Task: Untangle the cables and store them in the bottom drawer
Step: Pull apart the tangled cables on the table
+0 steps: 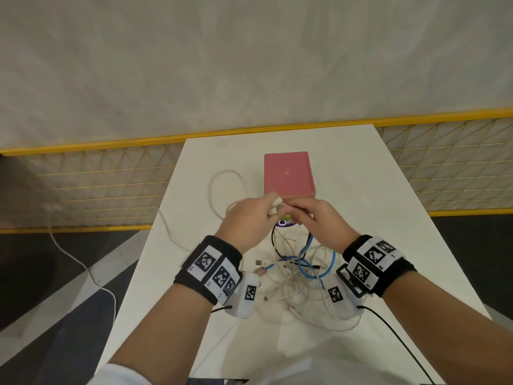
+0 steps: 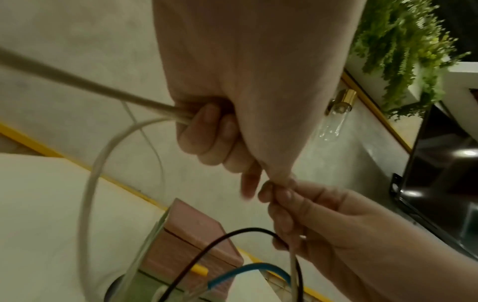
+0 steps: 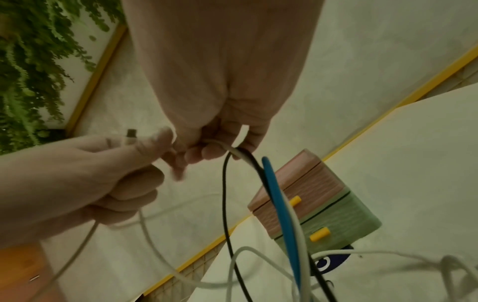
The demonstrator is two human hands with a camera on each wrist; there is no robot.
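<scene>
My left hand is raised in front of the drawer unit and grips a white cable, whose plug end sticks up past the thumb. My right hand meets it fingertip to fingertip and pinches a white cable. A black cable loops through that hand too, and a blue cable hangs beside them. Below the hands a tangle of cables lies on the white table. The green bottom drawer with its yellow handle is closed.
A loop of white cable lies left of the unit, and another white cable runs off the table's left edge onto the floor. A yellow mesh fence stands behind the table. A dark round mat lies under the unit.
</scene>
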